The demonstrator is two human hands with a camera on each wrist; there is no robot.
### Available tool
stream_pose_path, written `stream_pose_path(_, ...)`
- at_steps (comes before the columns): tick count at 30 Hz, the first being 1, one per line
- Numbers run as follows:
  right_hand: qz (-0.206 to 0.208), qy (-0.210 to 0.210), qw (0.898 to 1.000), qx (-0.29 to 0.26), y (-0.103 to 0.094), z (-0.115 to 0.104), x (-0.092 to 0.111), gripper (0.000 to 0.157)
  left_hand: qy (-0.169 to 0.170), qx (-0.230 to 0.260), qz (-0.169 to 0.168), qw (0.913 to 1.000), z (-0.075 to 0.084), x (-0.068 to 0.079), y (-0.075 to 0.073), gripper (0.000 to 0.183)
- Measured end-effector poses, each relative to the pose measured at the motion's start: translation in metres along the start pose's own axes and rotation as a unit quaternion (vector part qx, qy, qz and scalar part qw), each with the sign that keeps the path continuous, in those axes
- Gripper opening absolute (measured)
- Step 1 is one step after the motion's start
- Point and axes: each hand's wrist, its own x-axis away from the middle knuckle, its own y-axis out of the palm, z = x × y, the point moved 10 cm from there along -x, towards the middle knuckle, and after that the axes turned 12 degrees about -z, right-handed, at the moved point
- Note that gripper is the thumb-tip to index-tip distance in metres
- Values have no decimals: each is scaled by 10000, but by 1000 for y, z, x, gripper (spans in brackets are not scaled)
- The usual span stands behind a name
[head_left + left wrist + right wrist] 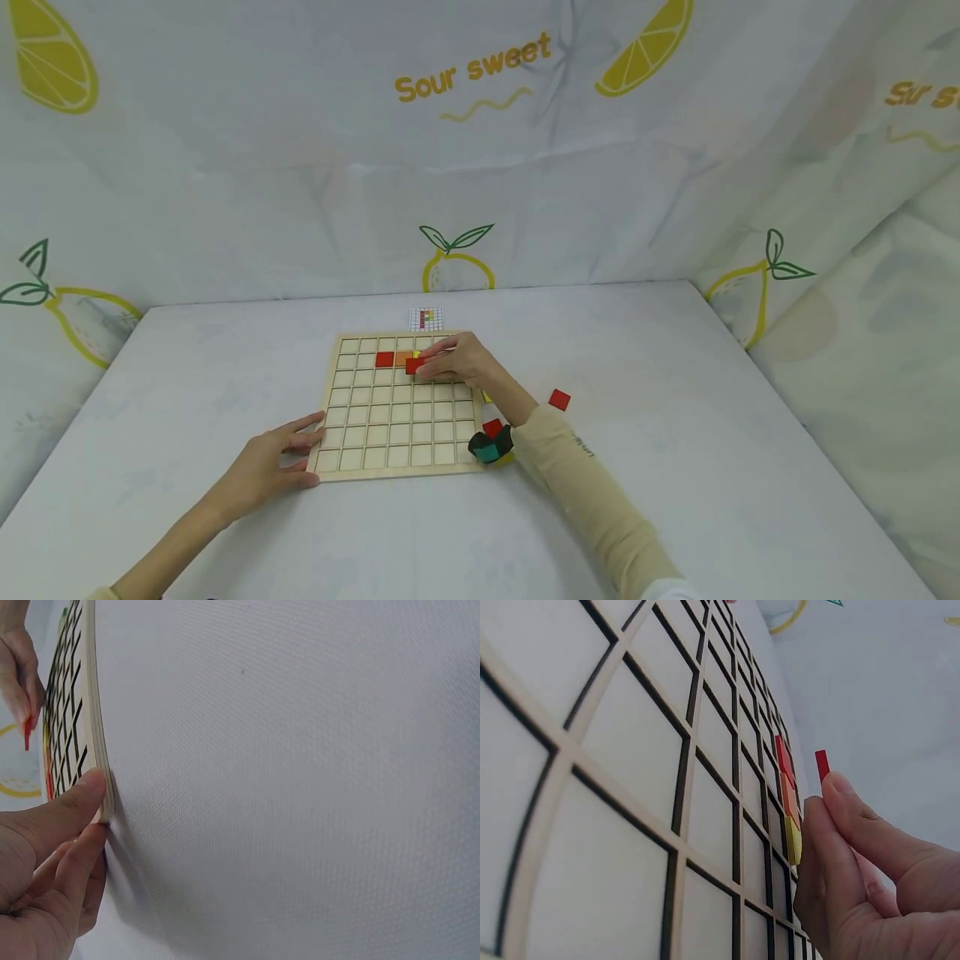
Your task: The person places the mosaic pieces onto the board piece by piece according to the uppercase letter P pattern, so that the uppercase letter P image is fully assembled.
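Note:
A wooden grid board (379, 435) lies flat on the table. My left hand (262, 467) holds its near left corner, thumb and fingers against the edge. A red square tile (823, 763) is pinched between thumb and fingertips of my right hand (459, 360), raised over the upper part of the board. Under and beside that hand, a red tile (385, 359), an orange tile (788, 796) and a yellow tile (793, 841) sit side by side in one row; the right hand partly hides the yellow one in the head view.
A small card with a coloured grid pattern (426, 318) lies behind the board. To the board's right are a loose red tile (559, 400), another red tile (492, 428) and a yellow tile (487, 397). A black and green object (491, 447) shows beside the right forearm.

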Motion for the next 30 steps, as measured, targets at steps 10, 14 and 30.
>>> stream_pose_path(10, 234, -229, 9887, 1461, 10, -11, -1, 26, -9, 32, -37, 10000, -1, 0, 1, 61)
stream_pose_path(14, 349, -263, 9831, 1778, 14, -14, -2, 25, 18, -156, -22, 9999, 1, 0, 0, 61)
stream_pose_path(30, 757, -607, 9417, 3222, 34, -27, -10, 21, -12, -273, -31, 9996, 1, 0, 0, 62)
